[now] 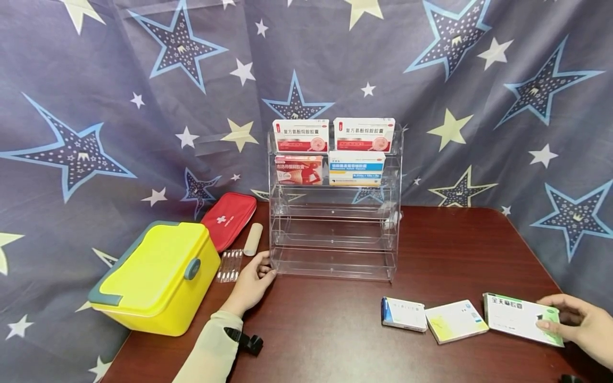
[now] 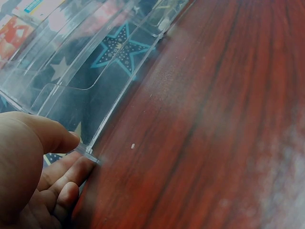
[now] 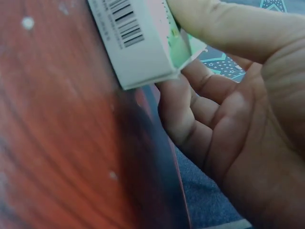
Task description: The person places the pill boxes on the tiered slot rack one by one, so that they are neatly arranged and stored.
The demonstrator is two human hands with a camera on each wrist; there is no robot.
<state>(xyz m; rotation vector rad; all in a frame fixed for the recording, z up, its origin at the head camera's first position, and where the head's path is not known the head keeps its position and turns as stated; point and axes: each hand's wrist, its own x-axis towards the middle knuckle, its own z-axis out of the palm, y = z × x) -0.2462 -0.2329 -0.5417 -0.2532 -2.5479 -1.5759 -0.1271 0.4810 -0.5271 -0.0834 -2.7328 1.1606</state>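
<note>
Dark red table [image 1: 330,335], star-print curtain [image 1: 306,37] behind: four boxes [image 1: 356,168] stand on the upper two tiers of the clear rack [image 1: 332,214], whose lower corner your left hand [image 1: 252,282] pinches. Three appear outstanding, front right: blue-white box [image 1: 404,314], yellow-white box [image 1: 456,322], and the green-white box [image 1: 514,318] your right hand [image 1: 586,324] grips at its end

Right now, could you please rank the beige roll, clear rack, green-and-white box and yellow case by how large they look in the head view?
1. Clear rack
2. Yellow case
3. Green-and-white box
4. Beige roll
</note>
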